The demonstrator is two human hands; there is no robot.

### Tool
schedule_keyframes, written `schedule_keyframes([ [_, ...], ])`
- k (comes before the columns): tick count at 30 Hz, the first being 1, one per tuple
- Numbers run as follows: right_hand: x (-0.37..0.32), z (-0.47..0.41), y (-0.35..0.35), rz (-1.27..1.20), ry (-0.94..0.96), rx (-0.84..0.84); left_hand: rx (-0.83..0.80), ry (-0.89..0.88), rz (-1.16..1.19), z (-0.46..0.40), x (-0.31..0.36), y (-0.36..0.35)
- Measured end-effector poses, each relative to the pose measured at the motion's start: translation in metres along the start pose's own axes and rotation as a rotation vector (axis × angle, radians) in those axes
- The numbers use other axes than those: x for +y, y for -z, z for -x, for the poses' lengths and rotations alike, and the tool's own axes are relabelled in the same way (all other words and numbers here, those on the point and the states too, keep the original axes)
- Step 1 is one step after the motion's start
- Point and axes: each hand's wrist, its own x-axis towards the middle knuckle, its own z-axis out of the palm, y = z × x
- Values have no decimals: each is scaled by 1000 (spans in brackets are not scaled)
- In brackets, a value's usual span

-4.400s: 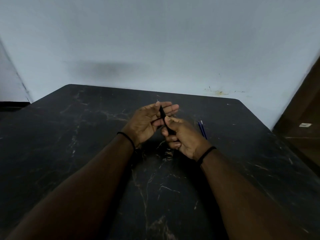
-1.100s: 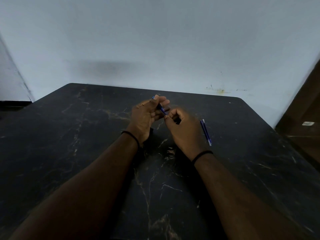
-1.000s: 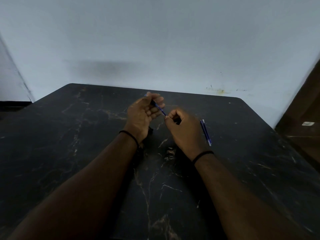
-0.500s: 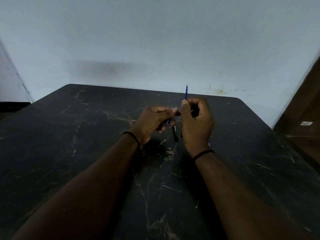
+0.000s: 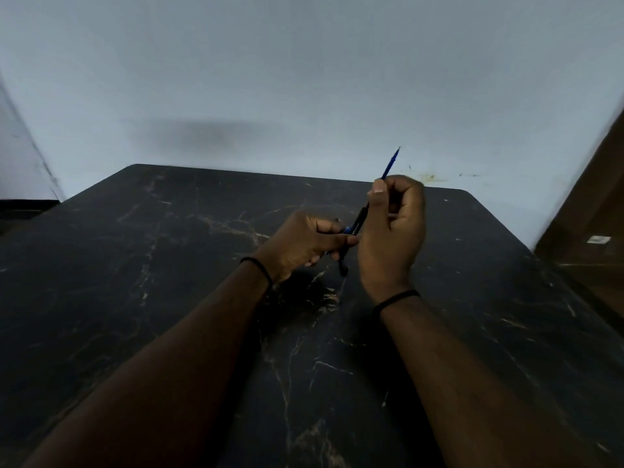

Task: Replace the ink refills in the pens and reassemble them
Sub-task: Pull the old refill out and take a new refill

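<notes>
head view: a thin blue refill (image 5: 391, 162) is pinched in the curled fingers of the right hand (image 5: 393, 231), its pointed tip raised slantwise against the pale wall (image 5: 304, 62). a slim black pen barrel (image 5: 351, 238) with a rounded lower end is seen between the hands, slanted above the desk (image 5: 135, 265); a small blue part (image 5: 347, 230) is gripped by the left hand (image 5: 300, 244), whose grip is curled around it. which hand carries the barrel cannot be told. the desk is dark, glossy, marble-patterned with pale veins and rounded corners. thin black bands (image 5: 396, 298) are worn on both wrists.
</notes>
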Motion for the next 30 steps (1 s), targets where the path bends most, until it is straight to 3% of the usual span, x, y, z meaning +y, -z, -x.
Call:
schedule_keyframes([
  [3,-7,-2,1,5,175,21,7,-8,-22,0,-2,-1],
  [8,-10,-13,6,27,310,69,-5,10,-23,-2,-4,2],
  [14,-1,-22,17,152,334,65,123,23,44,-5,-10,4],
  [17,10,-26,24,330,213,9,234,1,114,-7,-13,6],
  [23,35,-35,41,790,-287,-240,306,-22,145,-7,-14,8],
  [30,41,-37,46,999,-365,-393,316,-22,164,-7,-15,7],
])
